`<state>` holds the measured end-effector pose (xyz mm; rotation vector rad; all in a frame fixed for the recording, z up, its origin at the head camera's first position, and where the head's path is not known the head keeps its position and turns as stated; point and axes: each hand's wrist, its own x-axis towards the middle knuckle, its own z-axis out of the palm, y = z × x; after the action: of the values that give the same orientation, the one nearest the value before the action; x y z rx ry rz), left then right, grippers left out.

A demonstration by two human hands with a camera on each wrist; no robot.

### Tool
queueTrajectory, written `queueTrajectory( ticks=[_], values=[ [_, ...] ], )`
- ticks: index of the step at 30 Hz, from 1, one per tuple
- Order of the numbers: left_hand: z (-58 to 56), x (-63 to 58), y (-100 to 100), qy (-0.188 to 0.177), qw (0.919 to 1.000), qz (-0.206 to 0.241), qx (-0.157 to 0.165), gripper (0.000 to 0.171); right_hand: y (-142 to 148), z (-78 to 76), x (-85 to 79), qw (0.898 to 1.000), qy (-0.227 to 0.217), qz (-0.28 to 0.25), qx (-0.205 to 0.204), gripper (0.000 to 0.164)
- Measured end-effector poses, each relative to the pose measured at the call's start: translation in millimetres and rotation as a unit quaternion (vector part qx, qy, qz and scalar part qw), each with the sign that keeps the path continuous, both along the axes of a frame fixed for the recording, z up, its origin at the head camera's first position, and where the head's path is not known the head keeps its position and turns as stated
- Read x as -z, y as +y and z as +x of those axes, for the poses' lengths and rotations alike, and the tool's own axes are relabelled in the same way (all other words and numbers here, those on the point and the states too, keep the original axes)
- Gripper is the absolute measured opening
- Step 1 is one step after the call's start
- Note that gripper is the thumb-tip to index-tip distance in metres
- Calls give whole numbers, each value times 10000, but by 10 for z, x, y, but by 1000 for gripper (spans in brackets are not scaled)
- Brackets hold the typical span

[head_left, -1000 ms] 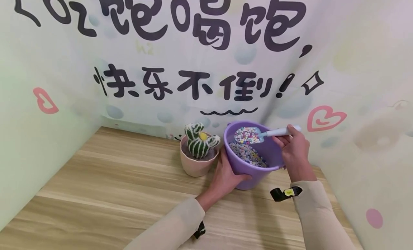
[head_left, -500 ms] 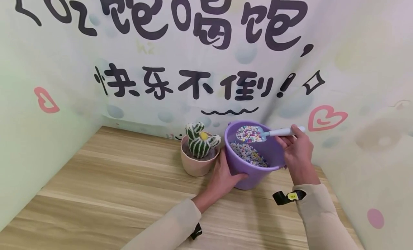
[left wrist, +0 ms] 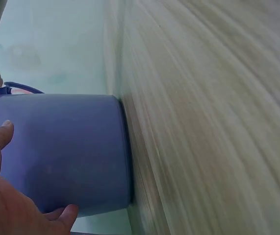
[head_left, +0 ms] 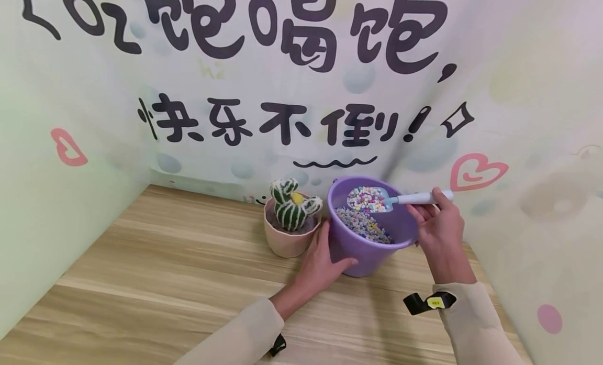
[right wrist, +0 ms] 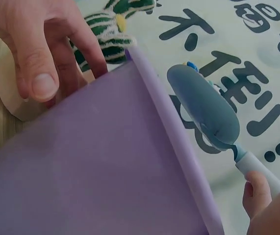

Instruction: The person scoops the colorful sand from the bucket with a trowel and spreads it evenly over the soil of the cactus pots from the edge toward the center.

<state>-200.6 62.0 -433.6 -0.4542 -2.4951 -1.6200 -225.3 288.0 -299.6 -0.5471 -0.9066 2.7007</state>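
Scoop (head_left: 401,199) is hovering above a purple bucket (head_left: 360,257), carrying coloured beads (head_left: 366,199); the right hand (head_left: 440,229) is pinching its handle. More beads (head_left: 363,226) are lying inside the bucket, which is standing on the counter (head_left: 165,260). Left hand (head_left: 319,263), thumb and fingers spread, is flanking it, contact unclear. Beside them, a pot (head_left: 287,243) is holding a cactus (head_left: 290,216).

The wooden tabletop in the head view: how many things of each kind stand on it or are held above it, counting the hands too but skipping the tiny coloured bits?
Purple bucket: 1
Scoop: 1
Potted cactus: 1
Hands (left hand, right hand): 2
Total: 5
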Motion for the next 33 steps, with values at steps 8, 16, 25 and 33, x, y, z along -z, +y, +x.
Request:
queueTrajectory(
  ticks=[8,16,25,33],
  values=[
    [82,-11,-136,258,9991,-321,136,95,-43,122,14,9998,155,-61,-86,29],
    [188,-58,-271,563,9960,-657,228,83,-15,243,85,9979,416,-352,-362,32],
    [298,-115,-402,1160,9919,-517,106,74,-12,326,144,9945,603,-631,-578,30],
    [220,-41,-525,2217,9745,-311,-150,65,-73,382,190,9934,568,-785,-612,32]
  ],
)
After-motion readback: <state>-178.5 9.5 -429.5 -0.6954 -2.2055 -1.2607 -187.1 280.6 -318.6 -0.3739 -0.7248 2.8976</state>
